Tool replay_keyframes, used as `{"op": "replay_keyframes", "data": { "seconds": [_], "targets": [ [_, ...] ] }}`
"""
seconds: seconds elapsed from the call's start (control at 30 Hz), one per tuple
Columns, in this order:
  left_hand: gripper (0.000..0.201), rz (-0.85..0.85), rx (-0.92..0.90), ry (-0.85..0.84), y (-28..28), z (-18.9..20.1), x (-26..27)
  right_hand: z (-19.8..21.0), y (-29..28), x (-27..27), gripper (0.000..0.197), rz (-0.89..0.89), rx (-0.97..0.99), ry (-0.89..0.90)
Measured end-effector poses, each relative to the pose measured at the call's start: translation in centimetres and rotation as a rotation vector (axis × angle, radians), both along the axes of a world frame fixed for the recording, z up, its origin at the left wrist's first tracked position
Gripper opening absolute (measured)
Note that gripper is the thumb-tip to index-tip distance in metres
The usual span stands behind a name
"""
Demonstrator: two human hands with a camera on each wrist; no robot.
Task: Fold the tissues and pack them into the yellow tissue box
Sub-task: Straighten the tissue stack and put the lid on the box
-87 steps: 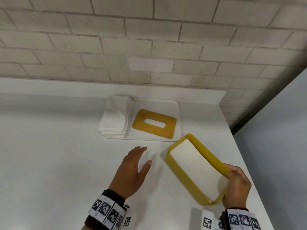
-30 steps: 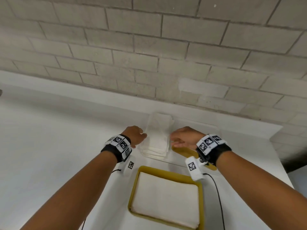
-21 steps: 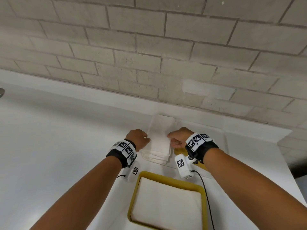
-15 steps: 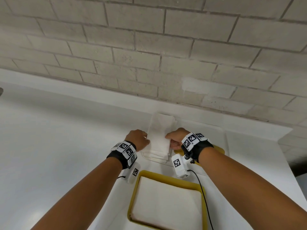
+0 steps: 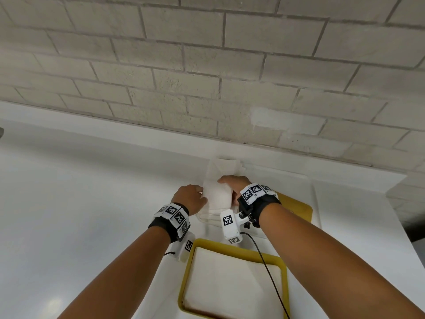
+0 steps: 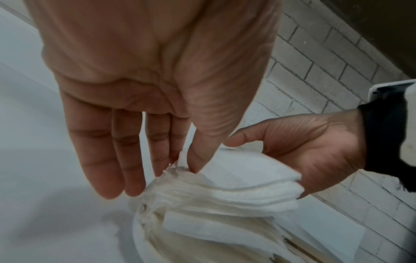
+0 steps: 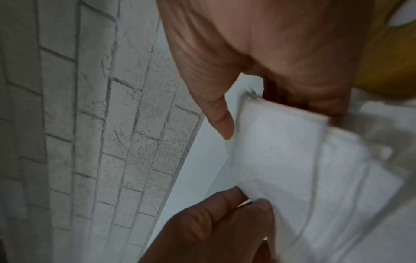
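A stack of white tissues (image 5: 224, 168) lies on a white tray (image 5: 296, 180) by the wall. Both hands hold a folded top bundle of tissues (image 5: 217, 195) raised off the stack. My left hand (image 5: 190, 199) pinches its left edge between thumb and forefinger (image 6: 180, 165). My right hand (image 5: 234, 184) grips the right edge, thumb on top (image 7: 221, 124) and fingers underneath. The yellow tissue box (image 5: 185, 272) stands open near me, with folded tissues (image 5: 232, 279) lying flat inside. Its yellow lid (image 5: 296, 208) lies on the tray behind my right wrist.
A brick wall (image 5: 207, 77) rises just behind the tray. White counter (image 5: 80, 203) stretches to the left. The counter's right edge (image 5: 404, 226) lies beyond the tray. A cable (image 5: 264, 261) from my right wrist camera trails over the box.
Both hands left the box and counter and reached to the stack. They closed in on its sides, and the top bundle now stands lifted between them.
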State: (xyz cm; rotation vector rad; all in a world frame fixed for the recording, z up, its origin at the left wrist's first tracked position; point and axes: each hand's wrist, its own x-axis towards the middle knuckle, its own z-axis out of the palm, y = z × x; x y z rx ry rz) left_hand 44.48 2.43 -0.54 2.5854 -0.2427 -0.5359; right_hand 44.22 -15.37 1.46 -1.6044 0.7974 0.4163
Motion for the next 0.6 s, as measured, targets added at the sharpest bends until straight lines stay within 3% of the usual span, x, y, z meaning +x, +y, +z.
{"op": "replay_keyframes", "data": {
  "seconds": [0.07,0.2,0.3,0.37,0.43,0.53,0.6],
  "targets": [
    [0.033,0.012,-0.033,0.004,0.2,-0.1,-0.1,-0.7,0.0,0.2,0.061,0.006,0.044,0.005],
    [0.035,-0.007,-0.083,0.023,0.7,0.3,-0.2,-0.3,0.1,0.2,0.055,0.001,-0.004,-0.09],
    [0.058,0.039,-0.17,0.032,1.9,1.4,-0.3,2.2,0.0,-0.6,0.035,-0.006,-0.015,-0.245],
    [0.08,0.13,-0.371,0.07,3.0,2.9,-1.1,5.2,-0.1,-1.8,0.031,0.07,0.009,-0.328],
    [0.092,0.239,-0.738,0.2,3.7,5.1,-2.7,7.7,-0.4,-3.4,0.039,0.234,0.04,-0.394],
    [0.067,0.259,-1.141,0.373,4.5,7.4,-5.4,10.4,-0.5,-6.7,0.044,0.551,-0.061,-0.408],
    [0.051,0.222,-1.181,0.367,5.4,8.3,-7.2,11.5,-0.5,-9.3,0.044,0.74,-0.078,-0.358]
  ]
}}
